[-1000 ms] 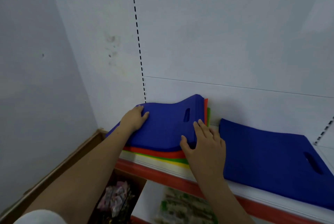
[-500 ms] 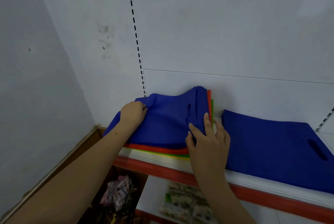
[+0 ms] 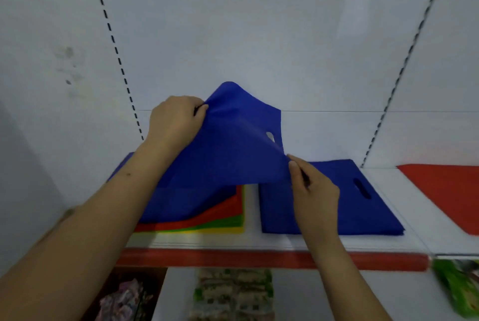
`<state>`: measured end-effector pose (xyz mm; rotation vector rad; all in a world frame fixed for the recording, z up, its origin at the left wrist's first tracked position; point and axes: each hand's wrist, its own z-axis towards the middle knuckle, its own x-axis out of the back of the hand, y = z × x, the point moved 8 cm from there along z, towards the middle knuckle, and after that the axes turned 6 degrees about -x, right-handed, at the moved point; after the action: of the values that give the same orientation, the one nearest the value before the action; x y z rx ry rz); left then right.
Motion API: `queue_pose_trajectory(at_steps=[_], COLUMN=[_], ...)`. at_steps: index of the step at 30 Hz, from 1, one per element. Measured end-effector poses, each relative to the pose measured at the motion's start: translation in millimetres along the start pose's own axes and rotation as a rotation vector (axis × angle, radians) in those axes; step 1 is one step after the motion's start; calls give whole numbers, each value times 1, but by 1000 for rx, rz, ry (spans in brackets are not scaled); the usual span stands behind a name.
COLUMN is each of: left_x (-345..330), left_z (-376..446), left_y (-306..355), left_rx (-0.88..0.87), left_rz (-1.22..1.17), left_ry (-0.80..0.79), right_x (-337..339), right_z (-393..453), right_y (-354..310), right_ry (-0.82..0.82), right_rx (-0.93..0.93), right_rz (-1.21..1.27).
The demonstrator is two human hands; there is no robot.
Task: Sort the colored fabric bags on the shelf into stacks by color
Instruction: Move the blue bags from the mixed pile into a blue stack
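Observation:
A blue fabric bag (image 3: 233, 144) with a cut-out handle is lifted off the mixed pile (image 3: 220, 219) of blue, red, green and yellow bags on the left of the shelf. My left hand (image 3: 176, 121) pinches its far left edge. Its near right corner is pinched by my right hand (image 3: 311, 191). To the right, flat on the shelf, lies a separate blue stack (image 3: 363, 206). A red bag (image 3: 451, 191) lies further right, cut off by the frame edge.
The white shelf (image 3: 259, 240) has a red front strip (image 3: 259, 258). Behind it rises a white back panel with two slotted uprights (image 3: 399, 71). Packaged goods (image 3: 233, 294) lie on the lower shelf below, and a wall closes the left side.
Both hands went from resting on the pile to pinching the top blue bag, and have raised it up off the pile. The view has shifted right, revealing the red bag.

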<state>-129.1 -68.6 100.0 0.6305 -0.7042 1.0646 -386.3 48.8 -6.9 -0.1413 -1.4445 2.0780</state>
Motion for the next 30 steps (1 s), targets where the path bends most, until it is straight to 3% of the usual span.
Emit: queue_pose_trajectory(at_steps=[7,13,19,24,30], left_x=[-67,-155,-238,-246,-246], left_z=[19,4,-78,-105,-95], left_y=[121,177,153,130,136], left_rx=[-73,-75,28,288,308], left_rz=[-51,13,34,-207,-302], left_ry=[-35,-301,-499,-427,-461], right_x=[108,165,165,160,152], right_z=[32,48,44,44,57], right_y=[96,147,189,200,204], right_ry=[146,280,271,266,115], right_rx=[-321,-310,-244,-198,-192], right_rz=[5,-281,-461,-604,-726])
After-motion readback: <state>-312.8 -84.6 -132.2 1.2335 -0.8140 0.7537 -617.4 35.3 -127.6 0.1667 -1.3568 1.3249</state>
